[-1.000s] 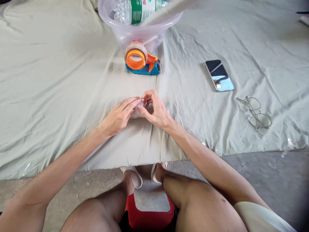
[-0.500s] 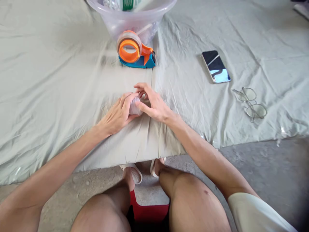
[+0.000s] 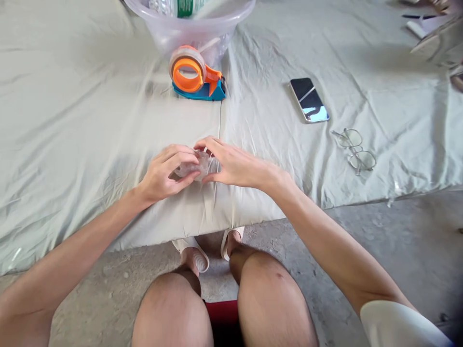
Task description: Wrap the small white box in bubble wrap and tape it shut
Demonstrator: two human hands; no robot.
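A small, clear, crinkled plastic bundle [image 3: 195, 167] lies low over the cloth between my two hands; its exact kind I cannot make out. My left hand [image 3: 169, 169] grips it from the left, thumb on the near side and fingers curled over the far side. From the right, my right hand [image 3: 231, 163] closes round its other end, with curved fingers on the far side and the thumb nearer me. Beyond the hands stands an orange and blue tape dispenser [image 3: 214, 91] carrying a roll of clear tape.
A translucent plastic basin [image 3: 202, 30] with bottles in it stands behind the dispenser. To the right lie a phone [image 3: 309, 100] and eyeglasses [image 3: 356, 148]. Grey wrinkled cloth [image 3: 90, 111] covers the table. Papers and a dark pen [image 3: 419, 17] appear at the far right.
The view has shifted slightly to the right. My right thumb has moved off the bundle's front to its near right side, and more of the plastic shows between the hands.
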